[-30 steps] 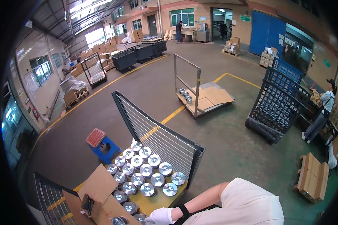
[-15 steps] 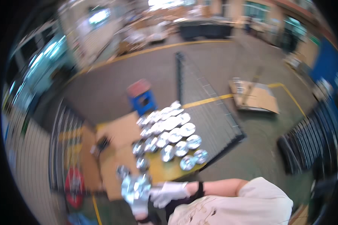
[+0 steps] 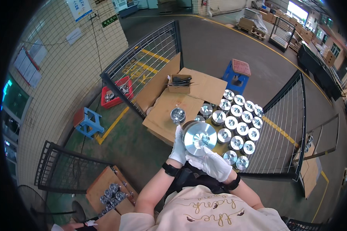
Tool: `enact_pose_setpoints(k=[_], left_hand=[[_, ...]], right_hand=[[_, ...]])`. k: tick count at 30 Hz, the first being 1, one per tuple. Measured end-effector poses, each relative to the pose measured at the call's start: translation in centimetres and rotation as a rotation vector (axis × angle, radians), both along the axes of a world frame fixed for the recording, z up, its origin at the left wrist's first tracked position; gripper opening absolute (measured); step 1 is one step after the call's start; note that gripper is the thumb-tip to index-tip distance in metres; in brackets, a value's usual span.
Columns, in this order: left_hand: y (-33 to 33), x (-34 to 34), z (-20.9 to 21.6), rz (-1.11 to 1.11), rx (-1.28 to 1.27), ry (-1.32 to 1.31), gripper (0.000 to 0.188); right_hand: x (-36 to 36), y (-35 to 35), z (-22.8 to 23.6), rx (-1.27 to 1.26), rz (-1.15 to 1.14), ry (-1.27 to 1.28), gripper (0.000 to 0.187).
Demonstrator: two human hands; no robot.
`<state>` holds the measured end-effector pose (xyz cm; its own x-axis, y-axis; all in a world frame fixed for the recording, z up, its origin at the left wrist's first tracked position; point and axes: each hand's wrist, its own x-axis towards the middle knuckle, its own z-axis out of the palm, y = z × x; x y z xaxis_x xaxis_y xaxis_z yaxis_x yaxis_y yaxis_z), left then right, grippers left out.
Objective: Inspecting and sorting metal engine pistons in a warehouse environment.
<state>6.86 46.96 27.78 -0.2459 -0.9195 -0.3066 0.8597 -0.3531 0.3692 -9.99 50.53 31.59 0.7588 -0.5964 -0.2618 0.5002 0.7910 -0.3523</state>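
A shiny round metal piston is held up in front of me, its circular crown with a central recess facing me. My left hand, in a white glove, is closed around its left side. My gloved right hand grips the lower right edge, fingers pressed together against the crown. Just beyond, another piston lies on the cardboard, its hollow side showing. To the right, several pistons stand in rows, crowns up, on a yellowish surface. The held piston partly hides one behind it.
A small cardboard box of dark tools sits on the cardboard. Mesh panels flank the table. Blue stools, a red crate of metal parts, and another person's gloved hand near more pistons are around.
My view has swung to the left and sharpened from a blur. The piston in my hands now shows its crown plainly, with my right hand against it.
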Motion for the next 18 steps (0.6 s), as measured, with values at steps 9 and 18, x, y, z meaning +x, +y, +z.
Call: enact_pose_setpoints(k=[9,18], left_hand=[[-0.3,0.0,-0.5,0.064,0.024,-0.054,0.074],[0.2,2.0,-0.3,0.209,-0.052,-0.183,0.065]], right_hand=[[0.1,-0.1,0.3,-0.017,-0.022,-0.002,0.045],[-1.6,-0.7,1.0,-0.107,0.110,0.126,0.054]])
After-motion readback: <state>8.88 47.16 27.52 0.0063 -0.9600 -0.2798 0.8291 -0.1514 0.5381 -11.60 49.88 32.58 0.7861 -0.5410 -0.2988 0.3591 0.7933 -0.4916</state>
